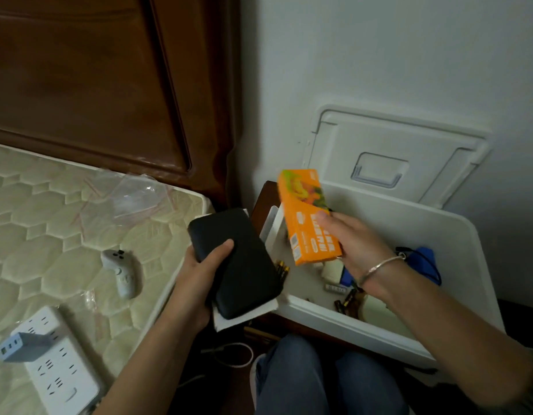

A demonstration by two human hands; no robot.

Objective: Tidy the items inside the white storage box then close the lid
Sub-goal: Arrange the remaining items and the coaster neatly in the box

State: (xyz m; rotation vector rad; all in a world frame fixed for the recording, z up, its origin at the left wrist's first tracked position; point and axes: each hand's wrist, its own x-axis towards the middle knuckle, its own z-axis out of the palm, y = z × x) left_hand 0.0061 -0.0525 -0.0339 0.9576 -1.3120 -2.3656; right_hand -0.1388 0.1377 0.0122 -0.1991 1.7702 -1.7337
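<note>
The white storage box (457, 235) stands open beside the bed, its lid (394, 151) leaning back against the wall. My right hand (353, 238) holds an orange printed carton (307, 214) above the box's left end. My left hand (199, 283) grips a black power bank (238, 262) stacked on a flat white item (226, 322), just left of the box. Inside the box lie several batteries (281, 269), a blue item with a black cord (424, 262) and small white things, partly hidden by my right arm.
On the quilted mattress (49, 211) lie a white game controller (121, 272), a white power strip (58, 363) with a blue charger (19, 345) plugged in, and a clear plastic bag (124, 196). A dark wooden headboard (94, 79) rises behind. My knees (319, 381) and a white cable (232, 351) are below.
</note>
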